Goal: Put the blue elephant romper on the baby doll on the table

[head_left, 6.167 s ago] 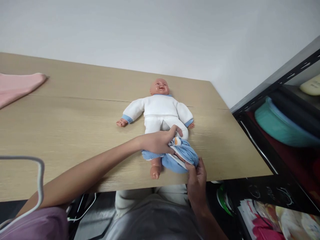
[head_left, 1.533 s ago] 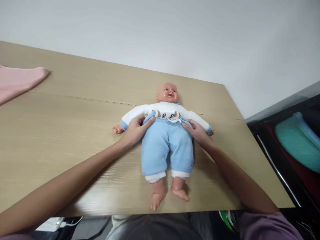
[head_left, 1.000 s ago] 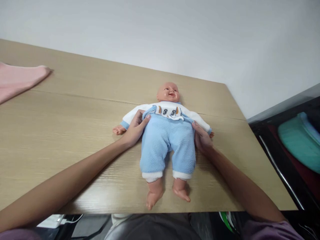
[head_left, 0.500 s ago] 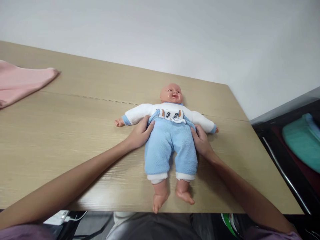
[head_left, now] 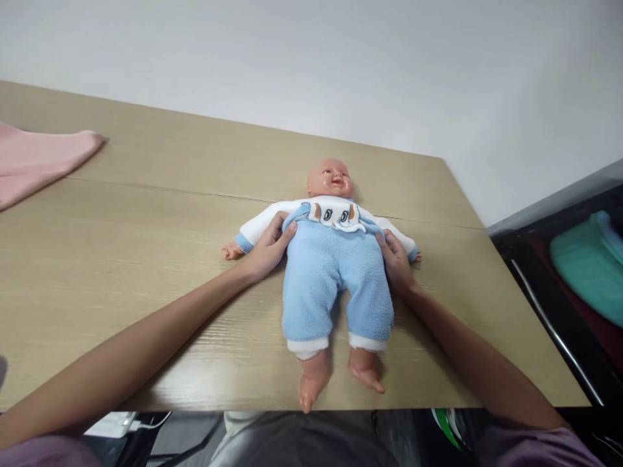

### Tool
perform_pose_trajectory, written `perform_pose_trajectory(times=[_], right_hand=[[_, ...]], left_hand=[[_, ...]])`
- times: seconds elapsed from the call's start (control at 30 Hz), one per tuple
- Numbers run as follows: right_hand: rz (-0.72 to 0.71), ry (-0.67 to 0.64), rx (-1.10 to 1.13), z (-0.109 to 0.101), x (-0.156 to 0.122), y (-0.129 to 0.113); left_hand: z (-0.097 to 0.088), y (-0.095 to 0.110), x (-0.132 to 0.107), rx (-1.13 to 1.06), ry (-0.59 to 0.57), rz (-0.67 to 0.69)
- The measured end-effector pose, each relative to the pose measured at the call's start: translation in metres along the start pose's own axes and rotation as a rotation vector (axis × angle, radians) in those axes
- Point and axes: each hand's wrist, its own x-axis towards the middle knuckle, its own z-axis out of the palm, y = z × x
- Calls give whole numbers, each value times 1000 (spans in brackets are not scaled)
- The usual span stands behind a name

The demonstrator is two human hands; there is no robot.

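A baby doll (head_left: 329,178) lies on its back on the wooden table, head away from me and bare feet near the front edge. It wears a white top with an animal-face print (head_left: 335,214) and light blue cuffs, and fuzzy light blue pants (head_left: 335,259) with white cuffs. My left hand (head_left: 272,245) grips the pants at the waist on the left, thumb on top, other fingers partly hidden. On the opposite side, my right hand (head_left: 394,256) pinches the waist too. Fabric is bunched between the hands across the belly, below the print.
Pink cloth (head_left: 43,159) lies on the table (head_left: 160,227) at the far left. A white wall stands behind. Right of the table is a dark chair-like object with a teal item (head_left: 586,266). A white charger (head_left: 111,425) with a cable shows under the front edge.
Both hands have moved slightly up toward the doll's chest, drawing the pants' waist higher and wider. The doll's arms have shifted a little, and the view has moved slightly.
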Motion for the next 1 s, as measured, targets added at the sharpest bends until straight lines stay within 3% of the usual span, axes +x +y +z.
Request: perform_pose_trajectory(times=[0.17,0.4,0.53,0.7,0.8,1.0], right_hand=[[-77,8,-92,0,0,-5],[-172,76,-251,2,-6,-5],[-218,79,-280,1,-8,1],[-239,126,-125,1,-6,2],[-191,157,42,4,-1,-2],[69,66,319,8,13,-3]], left_hand=[[-15,2,7,246,-61,95],[-15,5,2,290,-100,130],[-12,1,-4,451,-29,199],[-9,-3,-5,628,69,340],[-7,-5,-2,468,97,320],[-2,-16,5,-94,123,107]])
